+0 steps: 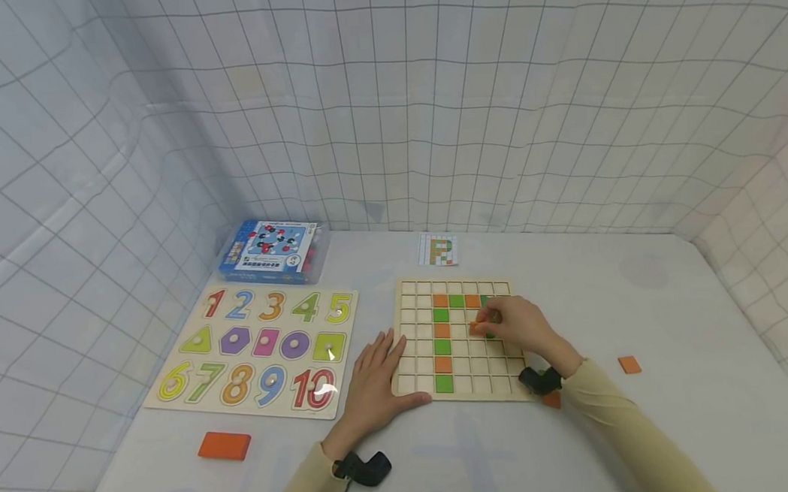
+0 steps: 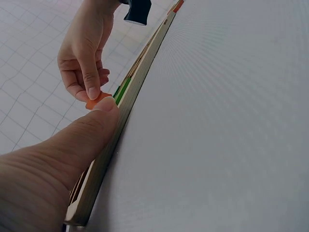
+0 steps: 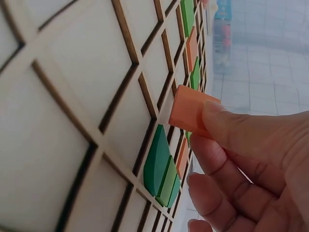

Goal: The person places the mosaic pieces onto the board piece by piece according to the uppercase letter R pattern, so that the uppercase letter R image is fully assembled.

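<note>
Between thumb and fingertips my right hand [image 1: 517, 325] pinches an orange square tile [image 3: 188, 108], held just over the wooden grid board [image 1: 418, 367]. In the head view, a column of alternating orange and green tiles runs down the board, with a row of tiles along its top. Green pieces [image 3: 161, 169] sit in cells close to the pinched tile in the right wrist view. My left hand [image 1: 375, 382] rests at the board's lower left corner, fingers spread along the left side and thumb on the front edge.
A number-and-shape puzzle board [image 1: 251, 352] lies left of the grid board, with a blue boxed set [image 1: 272, 250] behind it. A pattern card [image 1: 438, 249] stands at the back. An orange block [image 1: 225, 446] lies front left; loose orange tiles [image 1: 629, 365] lie at right.
</note>
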